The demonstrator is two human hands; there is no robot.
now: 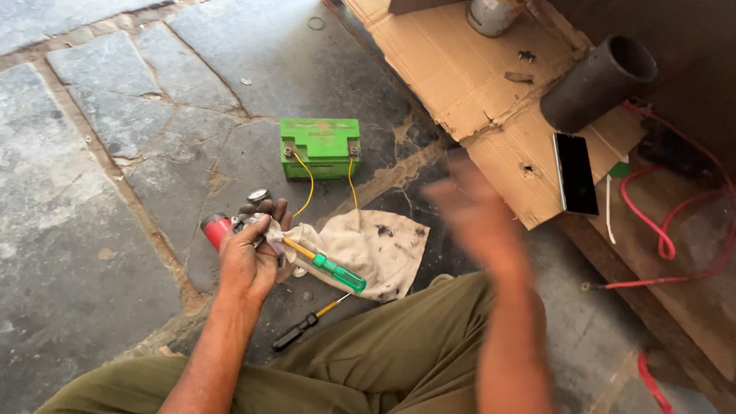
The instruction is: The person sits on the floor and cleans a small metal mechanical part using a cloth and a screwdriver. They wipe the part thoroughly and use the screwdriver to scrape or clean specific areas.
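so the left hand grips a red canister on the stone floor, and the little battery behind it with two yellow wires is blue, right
Not quite: the battery is green, not blue, as the head view shows. The rest holds: the left hand grips the red canister over the stone floor, and two yellow wires run from the battery.

A: Open ground, listed?

B: Stone floor [92,230], far left: bare slabs, a hand passes freely. Strip between green battery [320,148] and cardboard sheet [460,77]: passable.

A: Obstructions?

B: Two yellow wires [308,184] run from the battery to the soiled rag [376,249], crossing the gap between them. Black-handled screwdriver [303,328] lies just beside the knee. On the right: black pipe [598,80], dark phone [575,172], looping red cable [663,230], all crowding the cardboard's edge.
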